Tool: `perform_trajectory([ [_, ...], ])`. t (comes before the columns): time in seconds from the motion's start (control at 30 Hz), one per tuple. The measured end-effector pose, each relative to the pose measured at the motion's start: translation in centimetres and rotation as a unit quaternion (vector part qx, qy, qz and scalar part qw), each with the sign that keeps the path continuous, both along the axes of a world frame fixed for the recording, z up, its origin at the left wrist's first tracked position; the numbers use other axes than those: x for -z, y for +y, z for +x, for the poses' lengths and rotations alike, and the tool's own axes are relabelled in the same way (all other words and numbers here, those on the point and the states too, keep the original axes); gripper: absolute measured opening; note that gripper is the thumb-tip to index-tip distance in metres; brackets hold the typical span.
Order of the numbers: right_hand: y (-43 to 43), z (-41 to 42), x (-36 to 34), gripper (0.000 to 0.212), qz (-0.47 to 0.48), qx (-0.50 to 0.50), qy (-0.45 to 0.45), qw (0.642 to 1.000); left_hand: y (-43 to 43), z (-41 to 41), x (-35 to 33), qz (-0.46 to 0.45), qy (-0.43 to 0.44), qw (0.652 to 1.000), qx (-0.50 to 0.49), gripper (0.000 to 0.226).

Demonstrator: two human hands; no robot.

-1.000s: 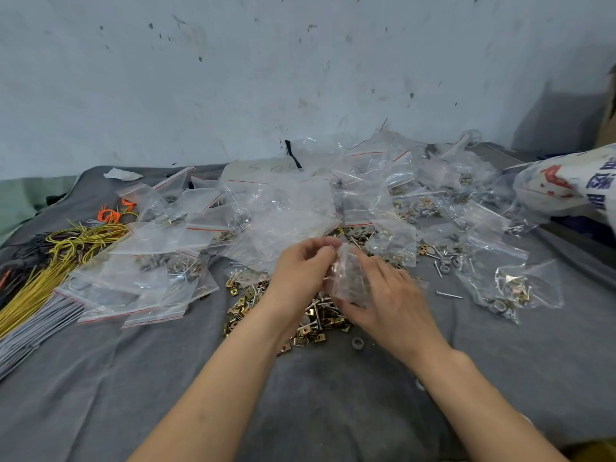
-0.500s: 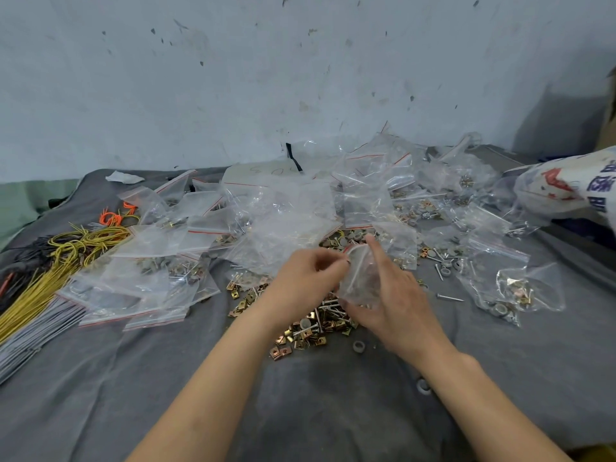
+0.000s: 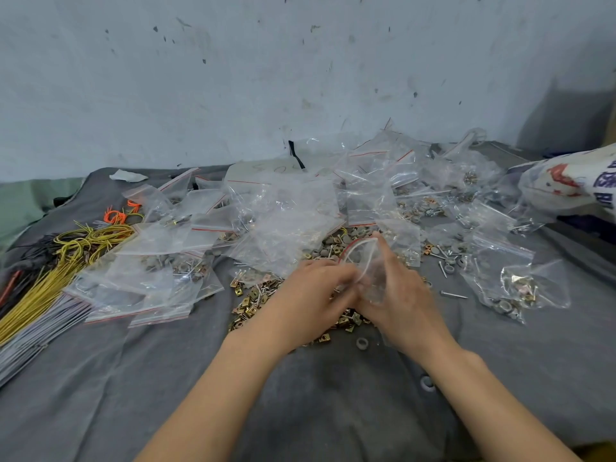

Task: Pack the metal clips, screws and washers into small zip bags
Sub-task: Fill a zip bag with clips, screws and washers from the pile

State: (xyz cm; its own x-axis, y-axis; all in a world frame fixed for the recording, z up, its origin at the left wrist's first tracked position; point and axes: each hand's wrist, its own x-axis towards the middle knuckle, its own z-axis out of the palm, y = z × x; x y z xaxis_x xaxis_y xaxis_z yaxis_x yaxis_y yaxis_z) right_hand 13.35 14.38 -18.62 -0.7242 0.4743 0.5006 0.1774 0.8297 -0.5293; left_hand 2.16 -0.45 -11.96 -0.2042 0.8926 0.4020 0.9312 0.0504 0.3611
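My right hand (image 3: 405, 300) holds a small clear zip bag (image 3: 365, 265) with a red strip, its mouth spread wide and facing up. My left hand (image 3: 311, 295) is curled at the bag's near edge, fingertips blurred against the plastic; what it pinches is unclear. Under both hands lies a heap of brass-coloured metal clips (image 3: 253, 295) mixed with screws. Grey washers (image 3: 361, 343) lie loose on the cloth, and more sit in a pile (image 3: 328, 248) behind the hands. A single screw (image 3: 453, 295) lies to the right.
Packed zip bags (image 3: 150, 281) are stacked at the left, loose empty bags (image 3: 283, 221) heap up behind, a filled bag (image 3: 520, 288) lies right. Yellow and grey wire bundles (image 3: 50, 278) sit far left. A printed sack (image 3: 566, 185) is far right. Grey cloth (image 3: 333, 411) covers the table.
Both hands have lowered toward the clip heap. The zip bag's mouth, pinched flat earlier, now stands spread open in a round loop.
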Motion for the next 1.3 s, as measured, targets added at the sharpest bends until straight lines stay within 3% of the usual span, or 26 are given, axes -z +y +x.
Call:
perform_trajectory([
  [0.07,0.1,-0.2,0.3,0.095,0.031,0.008,-0.007,0.999,0.0,-0.2,0.1,0.009,0.077,0.997,-0.019,0.017],
  [0.13,0.3,-0.2,0.5,0.091,0.053,0.007,-0.025,0.998,-0.2,-0.4,0.2,0.031,0.086,0.995,-0.034,0.026],
  [0.23,0.6,0.0,0.8,0.102,0.044,0.002,-0.035,0.998,-0.4,-0.1,0.0,0.073,-0.079,0.993,-0.039,0.035],
  [0.37,-0.5,-0.3,-0.2,0.109,-0.008,-0.016,0.023,1.0,0.1,-0.2,-0.2,0.14,-0.33,0.933,-0.008,0.027],
  [0.53,-1.3,-0.7,-1.0,0.108,-0.027,-0.004,0.042,0.999,-0.1,-1.0,-1.3,0.187,-0.464,0.866,-0.009,0.027],
  [0.63,-0.7,-0.2,-1.1,0.109,-0.057,0.004,0.049,0.997,-0.4,-2.6,-0.6,0.183,-0.378,0.897,-0.142,0.019],
  [0.73,0.7,0.5,-2.1,0.105,-0.09,0.033,0.101,0.99,-0.6,-3.3,1.2,0.013,-0.202,0.958,-0.202,0.019],
  [0.8,1.8,1.1,-3.1,0.107,-0.036,0.074,0.141,0.987,-0.6,-3.3,2.3,-0.085,-0.105,0.97,-0.205,0.026],
  [0.87,2.6,1.4,-3.2,0.109,0.035,0.097,0.148,0.984,-0.4,-3.2,2.8,-0.116,-0.046,0.97,-0.211,0.032],
  [1.0,1.6,1.0,-1.6,0.1,0.032,0.052,0.023,0.998,0.3,-3.0,3.6,-0.117,0.017,0.968,-0.223,0.039],
  [1.1,0.8,0.3,0.3,0.098,0.046,-0.003,-0.055,0.997,0.7,-3.2,4.0,-0.108,0.018,0.966,-0.233,0.031],
  [1.3,0.6,-0.5,0.6,0.098,0.027,-0.016,-0.059,0.998,1.4,-3.4,4.0,-0.093,0.041,0.971,-0.215,0.019],
])
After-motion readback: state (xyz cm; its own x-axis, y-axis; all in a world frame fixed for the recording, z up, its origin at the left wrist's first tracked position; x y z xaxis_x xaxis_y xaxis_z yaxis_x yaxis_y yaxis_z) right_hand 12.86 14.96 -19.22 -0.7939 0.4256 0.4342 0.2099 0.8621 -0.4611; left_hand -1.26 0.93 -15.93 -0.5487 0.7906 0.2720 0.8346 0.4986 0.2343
